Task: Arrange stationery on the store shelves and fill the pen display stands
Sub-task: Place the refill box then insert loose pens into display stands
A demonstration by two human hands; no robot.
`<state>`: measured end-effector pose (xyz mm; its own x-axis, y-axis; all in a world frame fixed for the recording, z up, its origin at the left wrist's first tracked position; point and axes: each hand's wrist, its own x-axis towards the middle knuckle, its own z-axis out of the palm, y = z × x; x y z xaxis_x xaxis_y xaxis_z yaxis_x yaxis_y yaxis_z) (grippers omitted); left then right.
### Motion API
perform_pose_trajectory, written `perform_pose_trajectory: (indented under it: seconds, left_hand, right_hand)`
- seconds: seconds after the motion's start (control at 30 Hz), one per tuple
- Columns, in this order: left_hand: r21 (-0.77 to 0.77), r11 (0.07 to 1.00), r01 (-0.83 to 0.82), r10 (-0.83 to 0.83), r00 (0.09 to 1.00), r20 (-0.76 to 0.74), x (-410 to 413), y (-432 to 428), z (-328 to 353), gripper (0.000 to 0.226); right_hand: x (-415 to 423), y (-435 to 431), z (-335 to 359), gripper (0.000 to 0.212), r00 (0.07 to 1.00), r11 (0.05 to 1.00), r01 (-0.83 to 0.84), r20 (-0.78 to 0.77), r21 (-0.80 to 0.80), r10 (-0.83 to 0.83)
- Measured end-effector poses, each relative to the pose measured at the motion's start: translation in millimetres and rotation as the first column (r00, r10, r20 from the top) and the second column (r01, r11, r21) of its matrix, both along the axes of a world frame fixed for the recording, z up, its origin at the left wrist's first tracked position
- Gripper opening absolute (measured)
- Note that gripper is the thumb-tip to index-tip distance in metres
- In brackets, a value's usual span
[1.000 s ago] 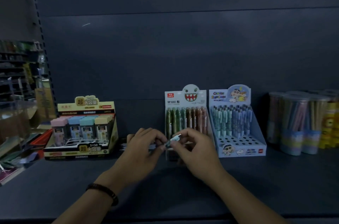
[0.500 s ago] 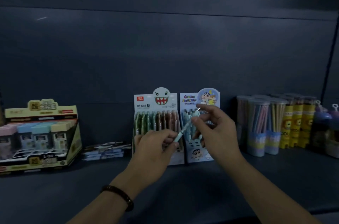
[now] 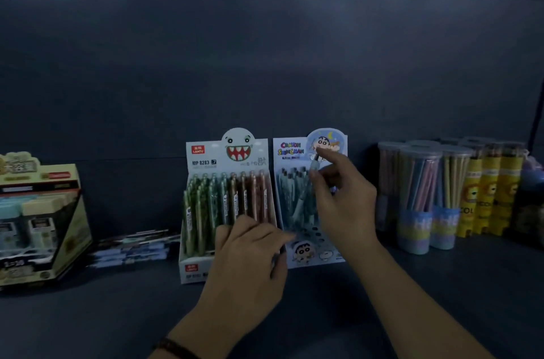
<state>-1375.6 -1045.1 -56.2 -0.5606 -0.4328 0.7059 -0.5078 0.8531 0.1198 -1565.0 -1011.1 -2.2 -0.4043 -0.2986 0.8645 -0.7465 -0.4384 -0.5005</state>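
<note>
Step in hand: loading the blue pen stand [image 3: 316, 257], which stands on the shelf [image 3: 412, 300] touching the right side of a white stand [image 3: 203, 152] already full of green and brown pens. The right hand [image 3: 341, 205] pinches a pale blue pen [image 3: 316, 164] between thumb and fingertips, the remaining fingers spread loosely. The pen is tilted, top end up against the stand's header card and lower end down among the pens in the rear rows. The front rows of holes [image 3: 309, 233] are unfilled, so this stand is judged only partly loaded. The left hand [image 3: 250, 258] hangs in front of both stands with fingers curled. A slim dark object shows beneath it, but whether the hand grips anything cannot be told. Next move, as judged: bring the pen upright, align its tip with a free hole and lower it straight without knocking its neighbours. The shelf is dark and flat, backed by a dark panel [image 3: 265, 49], and the lighting is dim. A flat stack of loose pens [image 3: 132, 249] lies left of the white stand, with a yellow display box [image 3: 38, 211] beyond. Clear tubs of pencils [image 3: 421, 197] stand to the right.
</note>
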Motion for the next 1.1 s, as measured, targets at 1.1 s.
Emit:
perform_pose_trajectory:
  seconds: [1.1]
  left_hand:
    - [0.029,0.995,0.095,-0.098,0.99,0.103,5.0,5.1,-0.6,0.024]
  right_hand:
    - [10.8,8.2,-13.8,0.063,0.964,0.892,0.109,-0.265,0.439,0.013]
